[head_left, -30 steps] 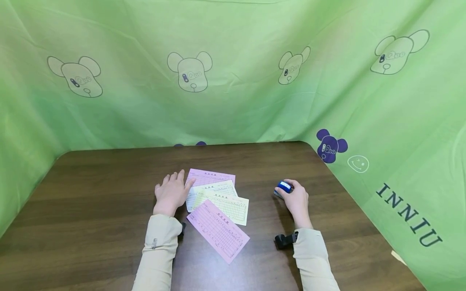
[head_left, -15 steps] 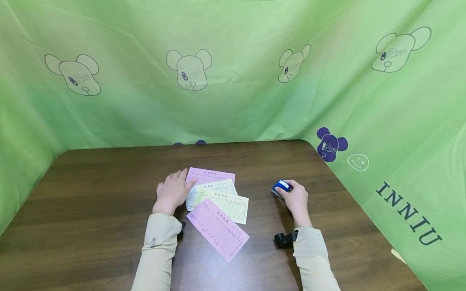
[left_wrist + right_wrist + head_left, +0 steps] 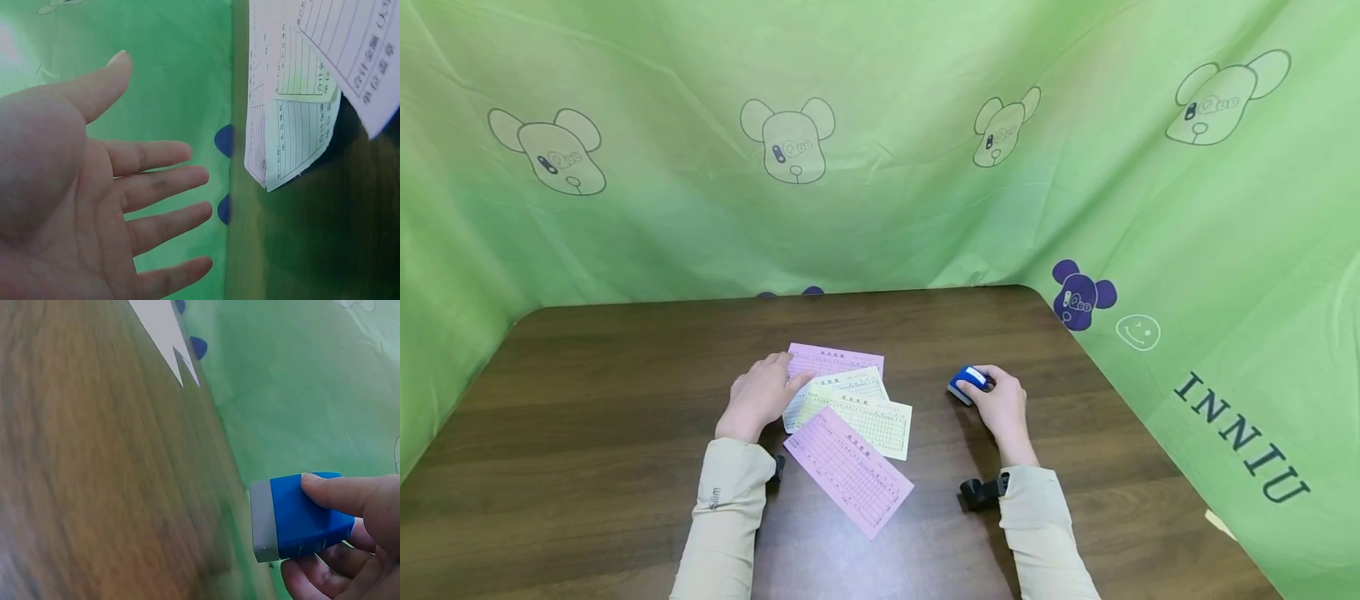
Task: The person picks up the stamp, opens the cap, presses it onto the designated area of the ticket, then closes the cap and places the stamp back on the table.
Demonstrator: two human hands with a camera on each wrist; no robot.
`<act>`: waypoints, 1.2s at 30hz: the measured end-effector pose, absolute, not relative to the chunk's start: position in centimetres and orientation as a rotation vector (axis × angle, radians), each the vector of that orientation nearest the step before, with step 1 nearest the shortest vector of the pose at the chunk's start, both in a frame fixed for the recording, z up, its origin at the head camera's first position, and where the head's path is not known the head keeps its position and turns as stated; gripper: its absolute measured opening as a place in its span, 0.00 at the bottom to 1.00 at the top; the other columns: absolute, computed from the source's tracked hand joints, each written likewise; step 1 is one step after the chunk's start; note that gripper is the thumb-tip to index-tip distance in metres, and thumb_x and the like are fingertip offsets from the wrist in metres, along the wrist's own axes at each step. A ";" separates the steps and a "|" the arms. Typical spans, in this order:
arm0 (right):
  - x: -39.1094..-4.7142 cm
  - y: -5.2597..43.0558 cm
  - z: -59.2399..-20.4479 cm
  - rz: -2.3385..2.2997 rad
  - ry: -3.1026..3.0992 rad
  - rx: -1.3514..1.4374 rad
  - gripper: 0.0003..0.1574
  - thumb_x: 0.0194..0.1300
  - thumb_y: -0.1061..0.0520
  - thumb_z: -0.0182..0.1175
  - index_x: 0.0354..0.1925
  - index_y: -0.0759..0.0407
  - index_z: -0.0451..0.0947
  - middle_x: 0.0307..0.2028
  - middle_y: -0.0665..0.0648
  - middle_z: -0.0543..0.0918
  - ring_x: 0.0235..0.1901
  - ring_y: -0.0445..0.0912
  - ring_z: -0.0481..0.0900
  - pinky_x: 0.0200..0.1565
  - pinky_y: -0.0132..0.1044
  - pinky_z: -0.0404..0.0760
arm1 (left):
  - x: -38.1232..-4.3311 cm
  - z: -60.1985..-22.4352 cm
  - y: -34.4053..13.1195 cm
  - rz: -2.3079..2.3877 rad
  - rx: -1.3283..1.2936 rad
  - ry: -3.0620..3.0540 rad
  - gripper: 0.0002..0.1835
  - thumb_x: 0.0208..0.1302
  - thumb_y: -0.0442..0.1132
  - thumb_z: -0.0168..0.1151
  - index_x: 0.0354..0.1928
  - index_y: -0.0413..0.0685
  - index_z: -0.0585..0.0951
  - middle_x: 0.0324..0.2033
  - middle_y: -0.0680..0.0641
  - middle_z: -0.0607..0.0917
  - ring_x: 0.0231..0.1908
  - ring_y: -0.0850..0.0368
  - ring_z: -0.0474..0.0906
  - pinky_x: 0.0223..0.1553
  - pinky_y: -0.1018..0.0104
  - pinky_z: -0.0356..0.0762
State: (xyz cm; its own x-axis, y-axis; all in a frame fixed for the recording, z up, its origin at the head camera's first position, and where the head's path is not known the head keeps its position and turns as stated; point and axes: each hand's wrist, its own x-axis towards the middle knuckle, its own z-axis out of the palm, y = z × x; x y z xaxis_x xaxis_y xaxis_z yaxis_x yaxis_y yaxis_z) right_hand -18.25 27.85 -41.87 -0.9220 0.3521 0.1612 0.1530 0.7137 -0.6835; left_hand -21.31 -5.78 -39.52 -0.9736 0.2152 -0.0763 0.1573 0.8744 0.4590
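Note:
My right hand (image 3: 1006, 412) pinches a blue self-inking stamp (image 3: 964, 385) right of the paper slips. In the right wrist view the stamp (image 3: 306, 515) shows a grey base facing left, with the thumb on one side and curled fingers on the other. At the left edge of the slips, my left hand (image 3: 760, 396) holds nothing; its fingers are straight and spread in the left wrist view. Printed form slips overlap in a fan: a pink slip (image 3: 838, 358) at the back, a whitish slip (image 3: 861, 383), a pale yellow slip (image 3: 880, 427) and a pink slip (image 3: 850, 475) in front.
All of this is on a dark brown wooden table (image 3: 610, 417). A green curtain (image 3: 880, 225) with printed bear heads hangs behind it and along its sides. Each wrist wears a black camera mount, the right one (image 3: 981, 493) sticking out inward.
My right hand has moved left with the stamp and turned it slightly. The left hand has shifted a little to the right, towards the slips. The slips lie as before.

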 end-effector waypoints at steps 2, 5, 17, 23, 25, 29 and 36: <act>-18.3 27.5 -41.7 1.037 -2.635 -0.383 0.24 0.59 0.55 0.67 0.50 0.66 0.79 0.48 0.72 0.83 0.49 0.65 0.80 0.52 0.54 0.76 | -21.3 -39.5 -5.7 0.701 0.296 2.922 0.35 0.72 0.59 0.45 0.69 0.38 0.65 0.69 0.37 0.67 0.68 0.37 0.64 0.63 0.40 0.65; -18.3 27.0 -41.6 1.076 -2.630 -0.362 0.23 0.59 0.55 0.67 0.50 0.66 0.79 0.48 0.72 0.83 0.49 0.64 0.81 0.52 0.54 0.77 | -21.4 -39.6 -5.6 0.709 0.296 2.916 0.35 0.72 0.60 0.46 0.69 0.39 0.66 0.68 0.38 0.68 0.67 0.38 0.65 0.62 0.40 0.66; -19.2 24.3 -40.8 1.249 -2.609 -0.228 0.23 0.58 0.59 0.68 0.50 0.68 0.79 0.47 0.72 0.83 0.48 0.61 0.83 0.52 0.51 0.80 | -21.5 -39.6 -5.7 0.762 0.325 2.914 0.34 0.71 0.59 0.48 0.68 0.41 0.68 0.67 0.38 0.71 0.66 0.40 0.68 0.61 0.41 0.68; -19.7 23.6 -40.4 1.327 -2.625 -0.216 0.22 0.60 0.58 0.67 0.51 0.66 0.78 0.50 0.70 0.82 0.51 0.60 0.82 0.55 0.51 0.79 | -21.6 -39.4 -5.6 0.820 0.341 2.891 0.35 0.71 0.59 0.48 0.69 0.41 0.66 0.68 0.38 0.68 0.68 0.40 0.65 0.62 0.40 0.66; -19.8 23.3 -40.1 1.351 -2.625 -0.207 0.22 0.60 0.58 0.67 0.52 0.66 0.78 0.51 0.70 0.82 0.51 0.60 0.82 0.55 0.51 0.79 | -21.6 -39.5 -5.6 0.836 0.344 2.887 0.36 0.71 0.59 0.49 0.70 0.42 0.64 0.69 0.39 0.67 0.68 0.40 0.64 0.62 0.40 0.66; -20.1 22.5 -39.6 1.442 -2.611 -0.188 0.23 0.61 0.59 0.67 0.53 0.67 0.77 0.52 0.71 0.81 0.53 0.60 0.81 0.57 0.50 0.78 | -21.7 -39.5 -5.6 0.872 0.351 2.892 0.36 0.70 0.59 0.50 0.72 0.44 0.61 0.69 0.40 0.67 0.68 0.41 0.65 0.61 0.40 0.66; -20.3 21.1 -38.2 1.648 -2.549 -0.110 0.23 0.62 0.60 0.65 0.54 0.69 0.76 0.53 0.70 0.81 0.52 0.56 0.82 0.54 0.41 0.80 | -21.7 -39.4 -5.6 0.897 0.365 2.898 0.35 0.70 0.59 0.51 0.71 0.46 0.63 0.68 0.42 0.69 0.67 0.43 0.67 0.61 0.40 0.67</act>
State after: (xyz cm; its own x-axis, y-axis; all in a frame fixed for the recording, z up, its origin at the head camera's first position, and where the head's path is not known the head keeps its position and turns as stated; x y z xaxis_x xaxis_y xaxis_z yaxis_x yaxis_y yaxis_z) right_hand -20.31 21.10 -38.22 -0.9920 0.1171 0.0479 0.0044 0.4102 -0.9120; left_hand -21.70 -5.59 -39.41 -0.9679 0.2513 -0.0110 0.2011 0.7994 0.5662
